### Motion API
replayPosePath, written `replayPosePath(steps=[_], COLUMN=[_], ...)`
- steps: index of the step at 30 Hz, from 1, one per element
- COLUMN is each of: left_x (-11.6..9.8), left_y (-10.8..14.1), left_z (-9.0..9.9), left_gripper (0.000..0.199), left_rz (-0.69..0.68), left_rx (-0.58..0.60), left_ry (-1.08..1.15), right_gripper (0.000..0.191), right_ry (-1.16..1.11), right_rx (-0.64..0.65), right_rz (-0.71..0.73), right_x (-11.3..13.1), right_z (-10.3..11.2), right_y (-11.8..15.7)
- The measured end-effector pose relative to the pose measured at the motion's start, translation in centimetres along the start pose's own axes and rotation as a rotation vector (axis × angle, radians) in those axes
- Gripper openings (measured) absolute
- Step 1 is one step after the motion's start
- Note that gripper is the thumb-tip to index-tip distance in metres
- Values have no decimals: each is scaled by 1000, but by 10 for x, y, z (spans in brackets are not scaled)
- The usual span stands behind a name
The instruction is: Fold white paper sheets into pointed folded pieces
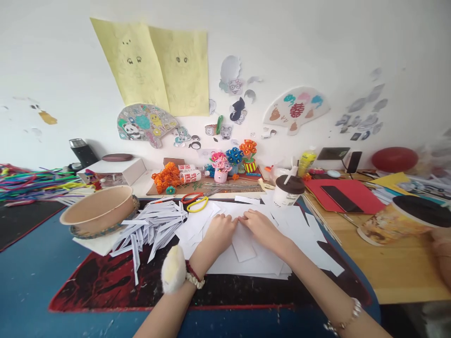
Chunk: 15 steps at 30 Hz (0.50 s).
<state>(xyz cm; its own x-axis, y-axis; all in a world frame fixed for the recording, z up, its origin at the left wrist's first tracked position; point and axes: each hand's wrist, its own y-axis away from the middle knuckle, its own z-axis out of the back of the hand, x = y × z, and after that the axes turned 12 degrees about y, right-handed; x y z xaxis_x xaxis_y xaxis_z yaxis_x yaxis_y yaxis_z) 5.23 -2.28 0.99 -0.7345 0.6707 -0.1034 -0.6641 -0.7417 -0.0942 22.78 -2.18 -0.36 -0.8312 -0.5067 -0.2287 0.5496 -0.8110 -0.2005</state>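
Observation:
My left hand [221, 230] and my right hand [259, 226] meet over a pile of white paper sheets [225, 268]. Both have curled fingers, with thumbs and fingertips pressed together on a piece of white paper [244, 249]; part of it shows below the hands, while the pinched edge is hidden by my fingers. Left of my hands lies a heap of folded white paper strips [158, 225]. Scissors with red and yellow handles [198, 203] rest just beyond the sheets.
A round tan basin [98, 206] stands at left. A lidded cup with a straw [287, 191] sits behind the sheets. Craft flowers [221, 164] line the back near the wall. At right, another person's hand [442, 249] is beside a large patterned paper tub [394, 220], near a phone [341, 199].

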Motion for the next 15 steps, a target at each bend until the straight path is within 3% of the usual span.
replayPosePath(steps=[11,15], left_x=[-9,-11], left_y=[3,3], left_z=[-4,-7], left_gripper=[29,31], left_rz=[-43,-31], left_rx=[16,18], left_ry=[-124,-133], right_gripper=[59,57], right_ry=[7,18], right_rx=[23,13], right_rz=[-36,-49], right_x=[10,12], right_z=[-3,-4], right_y=[15,18])
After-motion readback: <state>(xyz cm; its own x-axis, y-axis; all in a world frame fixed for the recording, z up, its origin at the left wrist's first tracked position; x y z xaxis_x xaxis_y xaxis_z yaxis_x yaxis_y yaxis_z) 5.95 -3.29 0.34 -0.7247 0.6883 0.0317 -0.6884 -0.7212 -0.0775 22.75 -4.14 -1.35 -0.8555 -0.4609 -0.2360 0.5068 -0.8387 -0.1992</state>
